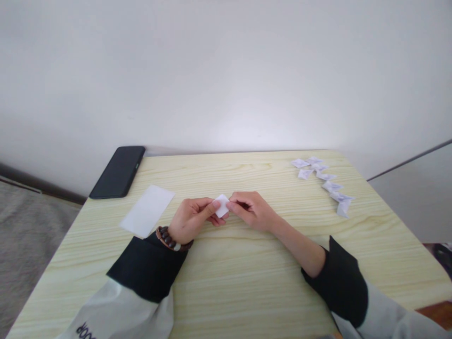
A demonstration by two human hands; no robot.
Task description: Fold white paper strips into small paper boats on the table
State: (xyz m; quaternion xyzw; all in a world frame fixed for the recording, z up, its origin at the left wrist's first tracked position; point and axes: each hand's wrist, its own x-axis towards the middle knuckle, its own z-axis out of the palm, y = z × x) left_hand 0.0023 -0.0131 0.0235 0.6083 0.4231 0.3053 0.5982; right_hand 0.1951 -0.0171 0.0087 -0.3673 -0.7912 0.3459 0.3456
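Note:
A small folded white paper piece is pinched between both hands just above the light wooden table. My left hand grips its left side with thumb and fingers closed; a dark bead bracelet circles that wrist. My right hand pinches the paper's right edge, fingers curled. Both forearms rest on the table in dark sleeves with pale cuffs.
A flat white paper sheet lies to the left of my hands. A black phone overhangs the table's far left corner. Several small folded paper pieces lie scattered at the far right. A white wall stands behind the table.

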